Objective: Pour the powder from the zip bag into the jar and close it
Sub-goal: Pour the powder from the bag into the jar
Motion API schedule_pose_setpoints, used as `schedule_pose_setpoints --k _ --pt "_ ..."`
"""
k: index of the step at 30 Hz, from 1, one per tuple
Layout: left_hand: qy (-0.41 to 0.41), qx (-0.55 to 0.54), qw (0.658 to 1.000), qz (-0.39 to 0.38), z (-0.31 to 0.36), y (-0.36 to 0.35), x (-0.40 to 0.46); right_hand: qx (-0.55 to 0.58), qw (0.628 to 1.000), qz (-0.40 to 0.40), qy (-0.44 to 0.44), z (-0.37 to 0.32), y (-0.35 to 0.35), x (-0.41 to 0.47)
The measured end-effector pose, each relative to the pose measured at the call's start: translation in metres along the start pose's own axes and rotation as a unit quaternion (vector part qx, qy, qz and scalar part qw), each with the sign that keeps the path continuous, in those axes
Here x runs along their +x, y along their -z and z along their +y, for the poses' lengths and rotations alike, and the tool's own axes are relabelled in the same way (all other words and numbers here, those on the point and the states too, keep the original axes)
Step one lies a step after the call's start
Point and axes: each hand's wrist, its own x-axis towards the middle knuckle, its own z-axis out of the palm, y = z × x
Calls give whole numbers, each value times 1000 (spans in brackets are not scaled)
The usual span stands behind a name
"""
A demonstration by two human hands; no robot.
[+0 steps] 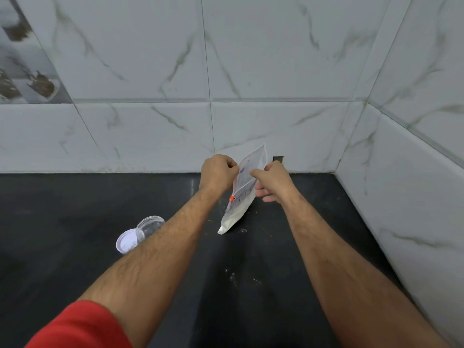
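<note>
1. White powder sits in the lower end of the zip bag (241, 190), which I see held up over the black countertop (75, 197) in the head view, its bottom corner low, at or just above the surface, and its top corner rising toward the marble-tiled wall (251, 59).
2. My left hand (218, 175) pinches the bag's left edge near the zip line, fingers curled tight onto the plastic.
3. My right hand (272, 180) grips the opposite edge with thumb and forefinger; the lower fingers hang loose below the bag.
4. An orange slider (231, 197) shows on the zip track, toward the left side of the bag. I cannot tell whether the mouth is open yet.
5. The clear jar (150, 226) stands to the left, partly behind my left forearm, well apart from the bag. Its white lid (127, 241) lies just beside it, inner side up, so the jar is uncapped.
6. Specks of powder are scattered on the counter under and in front of the bag.
7. I judge the step in hand to be opening the zip; pouring has not begun.
8. Next I would need the mouth fully parted, then carry the bag left over the jar, tilting slowly so the powder funnels into the narrow rim without spilling more.
</note>
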Motion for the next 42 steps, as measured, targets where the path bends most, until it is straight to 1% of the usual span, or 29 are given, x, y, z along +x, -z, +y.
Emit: schedule_pose_setpoints --k 3,5,10,12,14,16,19,21,24,27,30,34,35,37,39,40,42 --pt "1 -4 1000 -2 0 7 -3 -34 999 -34 -1 -6 -7 -8" --pt "0 3 1000 -1 0 11 -6 -39 999 -28 2 -8 -12 -12" --pt "9 69 997 25 -8 36 -10 -121 991 54 28 -16 1 -12" --pt "24 62 997 32 -15 44 -12 -117 988 92 49 -23 9 -11" --pt "33 32 998 36 -19 47 -17 -87 986 116 76 -31 11 -12" --pt "42 -12 999 33 -24 43 -23 -69 988 100 101 -36 7 -16" --pt "74 -49 996 -11 -36 32 -36 -111 988 24 102 -38 -1 -20" --pt "95 -59 993 -38 -46 25 -45 -120 987 35 100 -36 -2 -20" --pt "101 -88 991 -12 -55 18 -59 -133 984 66 97 -26 -3 -21" --pt "93 -107 990 -4 -60 14 -64 -142 986 46 79 -15 -10 -23" --pt "88 -124 988 -34 -63 13 -65 -117 990 39 73 -12 -12 -24" --pt "60 -99 991 -66 -60 24 -64 -91 994 33 58 -12 -14 -25" --pt "42 -107 990 -85 -61 26 -63 -85 995 27 53 -12 -15 -25" --pt "3 -115 981 -155 -63 30 -63 -67 997 15 38 -11 -18 -25" --pt "-16 -77 976 -204 -62 32 -65 -52 998 0 26 -11 -20 -27" --pt "-25 -45 977 -205 -62 32 -67 -50 998 -10 23 -12 -22 -29" --pt "-46 30 983 -175 -60 27 -70 -52 998 -33 23 -15 -25 -31"
